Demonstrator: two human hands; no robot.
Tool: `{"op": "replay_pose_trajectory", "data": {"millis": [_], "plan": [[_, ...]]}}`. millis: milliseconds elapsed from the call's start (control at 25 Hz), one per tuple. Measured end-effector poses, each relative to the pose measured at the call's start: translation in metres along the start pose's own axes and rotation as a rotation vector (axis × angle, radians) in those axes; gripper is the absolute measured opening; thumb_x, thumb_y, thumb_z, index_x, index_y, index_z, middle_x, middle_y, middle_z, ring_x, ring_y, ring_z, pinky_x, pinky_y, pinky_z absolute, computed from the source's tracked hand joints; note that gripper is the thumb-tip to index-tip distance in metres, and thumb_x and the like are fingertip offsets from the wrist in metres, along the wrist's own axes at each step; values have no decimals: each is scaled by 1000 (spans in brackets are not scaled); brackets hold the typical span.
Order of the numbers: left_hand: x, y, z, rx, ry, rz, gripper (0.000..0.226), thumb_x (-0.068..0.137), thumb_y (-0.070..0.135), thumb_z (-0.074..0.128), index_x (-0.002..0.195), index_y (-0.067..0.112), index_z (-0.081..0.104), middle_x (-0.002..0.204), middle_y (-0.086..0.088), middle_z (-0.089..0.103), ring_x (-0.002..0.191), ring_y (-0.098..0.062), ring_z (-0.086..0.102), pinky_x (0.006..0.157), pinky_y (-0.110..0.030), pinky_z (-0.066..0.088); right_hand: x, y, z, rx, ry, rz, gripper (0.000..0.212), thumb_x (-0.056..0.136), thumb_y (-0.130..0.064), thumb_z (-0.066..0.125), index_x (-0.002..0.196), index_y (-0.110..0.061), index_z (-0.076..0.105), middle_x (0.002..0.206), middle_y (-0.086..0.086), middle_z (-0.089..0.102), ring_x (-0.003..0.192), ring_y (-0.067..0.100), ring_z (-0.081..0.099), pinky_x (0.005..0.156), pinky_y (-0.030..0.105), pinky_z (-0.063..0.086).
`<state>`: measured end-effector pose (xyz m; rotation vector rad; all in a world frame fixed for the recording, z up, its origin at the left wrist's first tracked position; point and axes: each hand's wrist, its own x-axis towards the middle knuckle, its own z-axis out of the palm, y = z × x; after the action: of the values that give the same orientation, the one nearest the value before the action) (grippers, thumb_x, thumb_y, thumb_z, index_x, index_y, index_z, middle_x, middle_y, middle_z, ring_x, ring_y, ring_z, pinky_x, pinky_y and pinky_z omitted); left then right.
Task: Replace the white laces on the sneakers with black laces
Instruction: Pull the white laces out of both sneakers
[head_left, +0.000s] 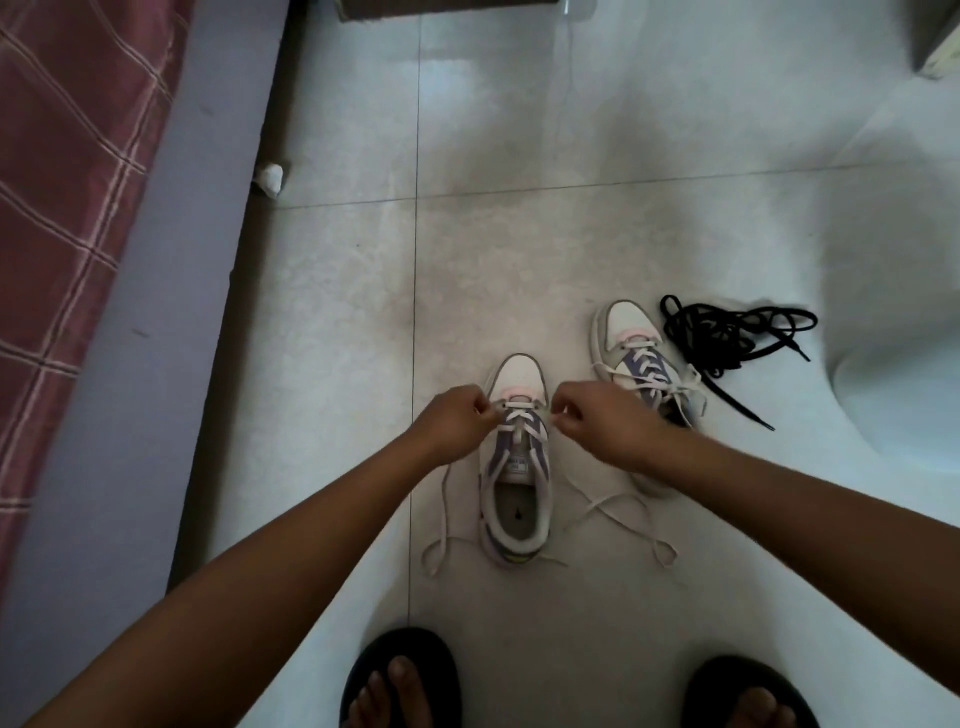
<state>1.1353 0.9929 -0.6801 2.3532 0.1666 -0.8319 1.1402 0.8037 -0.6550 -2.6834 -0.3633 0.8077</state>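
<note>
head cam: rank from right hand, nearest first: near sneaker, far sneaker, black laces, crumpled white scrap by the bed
From the right hand:
1. Near sneaker, touching, just to its left.
2. Far sneaker, right behind it.
3. Black laces, farther right, past that sneaker.
4. Crumpled white scrap, far upper left.

near sneaker: white-and-purple low sneaker (517, 483) on pale tiled floor (571, 208), centre
far sneaker: matching laced sneaker (641, 364) right of it, farther away
spare laces: tangled black shoelaces (727, 338) just right of far sneaker
hands: left hand (454, 418), right hand (602, 421) either side of near sneaker's lower eyelets
feet: dark slippers (400, 675) nearest camera
bed: checked red cloth (67, 208) far left
</note>
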Motion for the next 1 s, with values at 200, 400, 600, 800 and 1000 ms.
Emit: {"op": "replay_pose_trajectory", "data": {"millis": [200, 400, 600, 800, 1000], "plan": [[15, 12, 21, 175, 36, 42, 15, 91, 29, 55, 93, 15, 51, 101, -9, 62, 83, -20, 54, 66, -28, 38, 33, -7, 41, 255, -22, 117, 26, 91, -35, 56, 101, -12, 52, 107, 13, 63, 98, 28, 56, 69, 29, 34], [23, 19, 26, 294, 191, 63, 16, 88, 23, 54, 93, 11, 61, 97, -9, 65, 86, -24, 61, 63, -28, 40, 40, -11, 45, 232, 87, 139, 21, 91, -24, 52, 102, -6, 57, 107, 15, 63, 99, 31, 57, 68, 28, 33], [23, 22, 30, 427, 171, 97, 16, 87, 21, 54, 100, 12, 60, 102, -8, 61, 90, -26, 60, 65, -29, 38, 36, -15, 40, 398, 119, 182, 16, 87, -13, 55, 89, -2, 67, 95, 16, 68, 92, 31, 63, 75, 33, 46], [27, 25, 29, 383, 163, 11, 17, 85, 19, 55, 98, 12, 64, 102, -7, 65, 93, -26, 62, 65, -28, 39, 33, -17, 37, 313, 100, 151, 17, 87, -13, 55, 98, -6, 65, 101, 14, 67, 95, 30, 62, 76, 34, 48], [28, 31, 25, 471, 92, 41, 11, 88, 15, 53, 77, 16, 51, 97, -9, 65, 81, -23, 59, 63, -29, 37, 37, -22, 37, 104, 82, 91, 20, 91, -15, 49, 108, -10, 59, 110, 13, 64, 100, 31, 59, 67, 28, 36]]}}
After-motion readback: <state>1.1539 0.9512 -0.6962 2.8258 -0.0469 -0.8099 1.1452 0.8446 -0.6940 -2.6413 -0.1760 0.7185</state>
